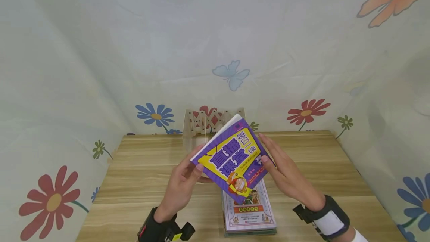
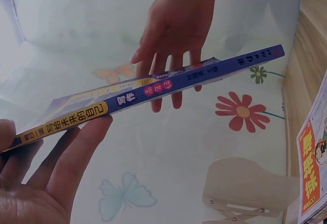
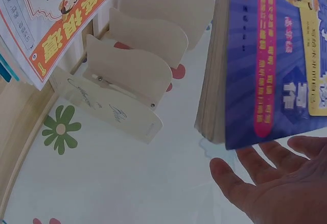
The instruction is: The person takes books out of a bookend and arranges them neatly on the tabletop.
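Note:
A purple and yellow paperback book (image 1: 235, 160) is held tilted over the desk. My left hand (image 1: 183, 184) grips its lower left edge, thumb on the front cover and fingers underneath. In the left wrist view the book's spine (image 2: 189, 78) faces the camera. My right hand (image 1: 285, 171) is by the book's right corner. Its fingers look extended and loose in the right wrist view, close to the cover's edge; whether they touch it I cannot tell. Below the held book, a stack of books (image 1: 248, 216) with a white illustrated cover on top lies on the desk.
An expandable book stand (image 1: 191, 126) with cream panels and a crisscross frame stands at the desk's back edge, partly behind the held book. The wood-grain desk (image 1: 141, 174) meets a cloth backdrop (image 1: 188, 47) printed with flowers and butterflies.

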The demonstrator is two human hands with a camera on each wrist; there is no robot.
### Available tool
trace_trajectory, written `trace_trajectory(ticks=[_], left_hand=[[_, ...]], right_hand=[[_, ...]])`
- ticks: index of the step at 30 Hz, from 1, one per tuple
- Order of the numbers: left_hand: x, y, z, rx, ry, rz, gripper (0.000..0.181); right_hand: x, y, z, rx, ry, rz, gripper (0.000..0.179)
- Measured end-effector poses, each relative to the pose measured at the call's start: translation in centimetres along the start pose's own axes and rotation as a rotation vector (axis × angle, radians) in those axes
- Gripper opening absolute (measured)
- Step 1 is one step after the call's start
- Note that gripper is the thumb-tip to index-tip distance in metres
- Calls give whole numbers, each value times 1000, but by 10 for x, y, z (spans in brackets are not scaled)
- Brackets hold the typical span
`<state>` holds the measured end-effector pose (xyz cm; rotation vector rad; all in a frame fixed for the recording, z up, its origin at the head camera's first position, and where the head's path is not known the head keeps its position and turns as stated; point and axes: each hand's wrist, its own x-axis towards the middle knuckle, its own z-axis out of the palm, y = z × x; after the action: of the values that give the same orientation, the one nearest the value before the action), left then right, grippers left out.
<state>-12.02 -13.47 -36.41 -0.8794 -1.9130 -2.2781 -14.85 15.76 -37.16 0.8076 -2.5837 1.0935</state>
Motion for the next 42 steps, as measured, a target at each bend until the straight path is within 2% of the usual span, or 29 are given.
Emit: trace_trajectory(ticks=[5, 10, 16, 21, 25, 29, 33, 36, 42], left_hand=[[-4, -13, 0, -50, -73, -23, 46], [-7, -18, 0, -65, -115, -25, 45], [-9, -21, -1, -87, -133, -20, 45], [-10, -23, 0, -98, -119, -31, 44], [-10, -27, 1, -90, -85, -67, 44], [-10, -29, 3, -82, -41, -101, 43], [-8, -32, 7, -103, 14, -95, 40], [-6, -41, 11, -133, 41, -97, 38], [-15, -66, 24, -188, 20, -240, 32]], right_hand=[[-3, 1, -1, 71, -28, 22, 52], [-4, -8, -4, 169, -61, 57, 49], [-2, -33, -17, 383, -123, 109, 40], [-8, -21, -12, 482, -148, 194, 35], [-10, -22, -11, 526, -121, 211, 30], [-14, -12, -5, 518, -78, 209, 30], [-19, -2, 0, 498, -23, 184, 30], [-21, 1, 1, 489, 14, 167, 30], [-24, 3, 3, 491, 94, 194, 29]])
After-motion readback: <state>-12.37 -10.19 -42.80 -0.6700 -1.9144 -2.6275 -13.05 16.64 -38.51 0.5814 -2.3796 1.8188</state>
